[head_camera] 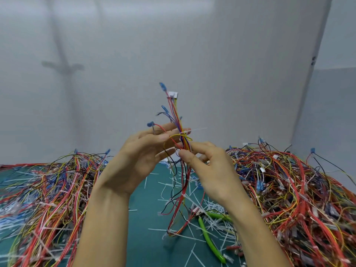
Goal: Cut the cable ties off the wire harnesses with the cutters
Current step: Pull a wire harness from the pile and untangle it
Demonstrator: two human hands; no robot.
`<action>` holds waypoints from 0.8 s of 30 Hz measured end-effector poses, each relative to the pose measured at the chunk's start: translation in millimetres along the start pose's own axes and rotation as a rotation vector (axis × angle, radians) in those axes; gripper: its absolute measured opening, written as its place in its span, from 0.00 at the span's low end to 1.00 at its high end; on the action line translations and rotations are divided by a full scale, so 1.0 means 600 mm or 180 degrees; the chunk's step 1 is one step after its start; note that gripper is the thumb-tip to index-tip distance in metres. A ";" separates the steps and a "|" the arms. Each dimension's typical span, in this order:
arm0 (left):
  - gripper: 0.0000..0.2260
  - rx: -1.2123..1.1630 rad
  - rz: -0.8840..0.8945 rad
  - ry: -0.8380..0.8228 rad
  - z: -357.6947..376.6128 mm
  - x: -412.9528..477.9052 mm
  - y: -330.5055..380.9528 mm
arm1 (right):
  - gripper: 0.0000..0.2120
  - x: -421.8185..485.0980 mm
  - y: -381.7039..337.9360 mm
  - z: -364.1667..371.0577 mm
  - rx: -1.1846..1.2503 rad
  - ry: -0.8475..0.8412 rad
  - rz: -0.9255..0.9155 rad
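My right hand (210, 166) has its grip closed on the wire harness (181, 116), thumb and forefinger pinching the bundle just below a loop of yellow wire. My left hand (138, 157) is not clenched: its fingers are nearly straight and lie against the wires from the left, with a red strand across them.

The harness is a slim bundle of thin, plastic-coated wires in red, yellow, blue and black. Its long axis runs almost straight up. A small white block connector (172, 94) is at the top, and blue sleeved terminals splay off to the left. The lower end trails down to the table (142, 228), which is covered with a dull green mat.

A white cable tie (185, 131) cinches the bundle just above my fingertips, its thin stiff tail pointing right. More white ties band the wires lower down.

The cutters (210, 236) lie on the table by my right forearm, their glossy green handles curved, among a scatter of clipped white tie offcuts (215, 209). Tangled harness heaps rise on my left (48, 189) and right (289, 189).
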State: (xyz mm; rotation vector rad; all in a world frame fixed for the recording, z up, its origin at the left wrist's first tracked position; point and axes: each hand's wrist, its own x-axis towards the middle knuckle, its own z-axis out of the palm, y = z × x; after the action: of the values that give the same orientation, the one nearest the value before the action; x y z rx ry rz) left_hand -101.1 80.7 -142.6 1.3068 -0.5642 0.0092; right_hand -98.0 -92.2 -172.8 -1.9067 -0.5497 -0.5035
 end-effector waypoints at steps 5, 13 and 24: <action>0.22 0.0154 0.0098 0.0497 0.017 0.012 -0.013 | 0.06 -0.002 0.001 0.003 0.0083 0.0167 0.0054; 0.20 0.0380 0.0461 0.0981 0.034 0.024 -0.027 | 0.29 0.005 0.010 -0.018 0.0196 -0.0334 0.0812; 0.08 0.0105 0.0701 0.1496 0.047 0.032 -0.024 | 0.10 -0.017 0.144 -0.019 -0.2709 -0.1844 0.1974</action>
State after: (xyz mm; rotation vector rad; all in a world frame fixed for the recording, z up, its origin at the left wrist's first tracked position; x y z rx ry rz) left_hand -91.1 45.4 -143.8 1.2150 -0.3012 0.4968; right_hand -56.7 -135.0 -237.8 -2.9061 -0.0433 0.3042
